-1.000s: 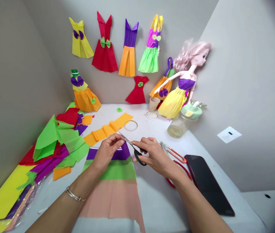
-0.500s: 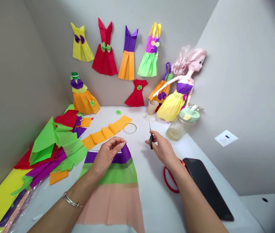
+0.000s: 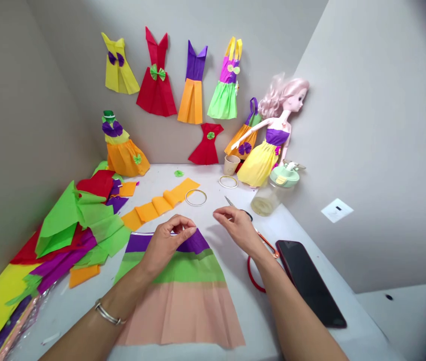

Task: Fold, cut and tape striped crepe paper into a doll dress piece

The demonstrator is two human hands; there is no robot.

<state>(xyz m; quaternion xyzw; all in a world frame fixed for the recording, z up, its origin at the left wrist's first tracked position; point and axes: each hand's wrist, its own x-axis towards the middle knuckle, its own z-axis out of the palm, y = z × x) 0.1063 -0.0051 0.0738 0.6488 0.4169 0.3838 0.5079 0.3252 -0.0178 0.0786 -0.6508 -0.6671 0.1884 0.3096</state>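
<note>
Purple, green and peach form the three bands of one striped paper piece (image 3: 183,311), which lies on the white table (image 3: 258,326) straight in front of the person; its narrower purple edge points to the back wall (image 3: 70,60) and its wider peach hem towards the person, so the line from edge to hem runs far to near with the bands across it, though which direction is longer is hard to tell. One left hand (image 3: 168,245) pinches the right end of the purple edge between thumb and fingers, and one silver bracelet (image 3: 108,315) circles its wrist. One right hand (image 3: 237,225) is just beside it, apart from the paper, thumb and fingertips drawn together; whether they grasp anything cannot be told. One pair of black-handled scissors (image 3: 230,201) shows past that hand, partly hidden, its blades pointing to the far left. Red handles (image 3: 249,273) show beside the right forearm, near one dark phone (image 3: 310,281). Farther back are two bangles (image 3: 196,205), one orange strip (image 3: 160,204) lying aslant, one paper cup (image 3: 231,165), one lidded jar (image 3: 267,200) and one pink-haired doll (image 3: 273,135). Seven separate paper dresses (image 3: 156,98) are visible: four in a high row, one small red below, one beside the doll, one at left above overlapping coloured sheets (image 3: 96,215)
</note>
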